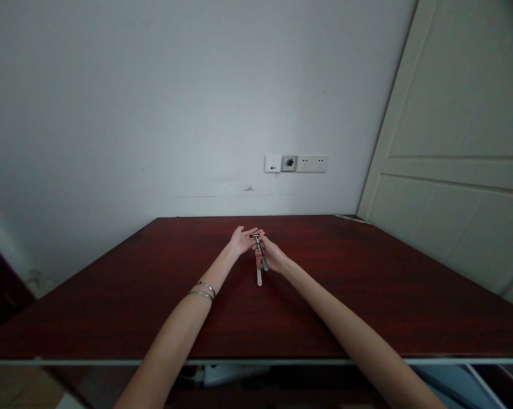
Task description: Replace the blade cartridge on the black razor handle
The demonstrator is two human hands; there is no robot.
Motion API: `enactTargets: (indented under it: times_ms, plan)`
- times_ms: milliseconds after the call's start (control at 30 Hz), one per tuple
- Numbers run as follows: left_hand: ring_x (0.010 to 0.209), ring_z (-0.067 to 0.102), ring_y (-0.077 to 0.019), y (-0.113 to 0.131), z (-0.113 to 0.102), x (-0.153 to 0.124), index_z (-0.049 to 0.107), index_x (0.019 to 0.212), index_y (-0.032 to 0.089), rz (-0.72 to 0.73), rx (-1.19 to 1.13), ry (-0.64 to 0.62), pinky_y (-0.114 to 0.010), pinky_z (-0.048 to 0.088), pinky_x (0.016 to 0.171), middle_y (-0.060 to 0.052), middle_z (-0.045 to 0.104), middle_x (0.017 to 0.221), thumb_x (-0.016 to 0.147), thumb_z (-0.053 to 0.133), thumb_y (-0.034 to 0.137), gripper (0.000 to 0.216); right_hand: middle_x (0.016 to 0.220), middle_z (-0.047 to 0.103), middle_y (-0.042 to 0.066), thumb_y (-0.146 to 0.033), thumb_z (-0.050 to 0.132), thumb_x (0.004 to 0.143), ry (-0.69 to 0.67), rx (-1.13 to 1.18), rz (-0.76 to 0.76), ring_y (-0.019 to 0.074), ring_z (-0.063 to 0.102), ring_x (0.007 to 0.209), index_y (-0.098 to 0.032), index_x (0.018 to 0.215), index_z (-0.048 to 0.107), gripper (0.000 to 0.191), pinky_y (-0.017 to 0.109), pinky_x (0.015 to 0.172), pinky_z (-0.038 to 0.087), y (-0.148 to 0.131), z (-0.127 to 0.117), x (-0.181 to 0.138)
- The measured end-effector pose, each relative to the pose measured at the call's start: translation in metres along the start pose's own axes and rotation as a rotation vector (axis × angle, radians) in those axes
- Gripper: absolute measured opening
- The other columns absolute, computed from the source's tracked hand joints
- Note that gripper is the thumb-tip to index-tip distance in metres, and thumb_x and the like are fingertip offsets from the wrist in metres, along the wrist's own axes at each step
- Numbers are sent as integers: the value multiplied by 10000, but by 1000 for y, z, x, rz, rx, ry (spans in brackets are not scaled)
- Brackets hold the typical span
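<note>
Both my arms reach out over a dark red-brown table (132, 295). My right hand (272, 257) is closed round the handle of a small razor (259, 245), whose dark head points up and away from me. My left hand (241, 240) sits just left of the razor's head, fingers stretched towards it and touching or nearly touching it. Two thin silver bangles (203, 290) circle my left wrist. A short white stick-like piece (259, 276) lies on the table just below my right hand; it looks separate from the razor, but I cannot tell for sure.
A white wall stands behind the table, with a strip of sockets and switches (296, 163) above the far edge. A pale panelled door (456, 170) runs along the right. The table's near edge has a light trim (256, 361), and white objects show below it.
</note>
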State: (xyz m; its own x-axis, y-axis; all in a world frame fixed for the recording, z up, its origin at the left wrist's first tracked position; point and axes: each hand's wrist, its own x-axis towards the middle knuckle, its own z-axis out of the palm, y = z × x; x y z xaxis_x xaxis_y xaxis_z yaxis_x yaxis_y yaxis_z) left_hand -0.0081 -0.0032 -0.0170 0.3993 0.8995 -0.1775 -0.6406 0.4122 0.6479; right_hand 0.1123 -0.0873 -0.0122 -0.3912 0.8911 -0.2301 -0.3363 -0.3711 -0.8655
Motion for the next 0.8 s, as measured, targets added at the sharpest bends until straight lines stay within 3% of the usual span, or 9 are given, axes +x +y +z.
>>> enactTargets:
  times_ms: [333, 800]
  plan:
    - [869, 640, -271, -5, 15, -12, 381, 1226, -20, -3, -75, 5, -352, 532, 655, -274, 572, 1072, 882, 221, 295, 493, 413, 323, -79, -514, 378, 871, 71, 13, -12, 17, 248, 313, -163, 639, 416, 422, 98, 287, 161, 4, 3, 7]
    - [822, 647, -258, -8, 27, -23, 406, 1208, -16, -18, -179, 48, -327, 548, 593, -270, 566, 1054, 881, 223, 266, 469, 393, 281, -94, -505, 440, 846, 137, -70, -86, 8, 215, 303, -164, 579, 394, 435, 100, 267, 139, 4, 10, 3]
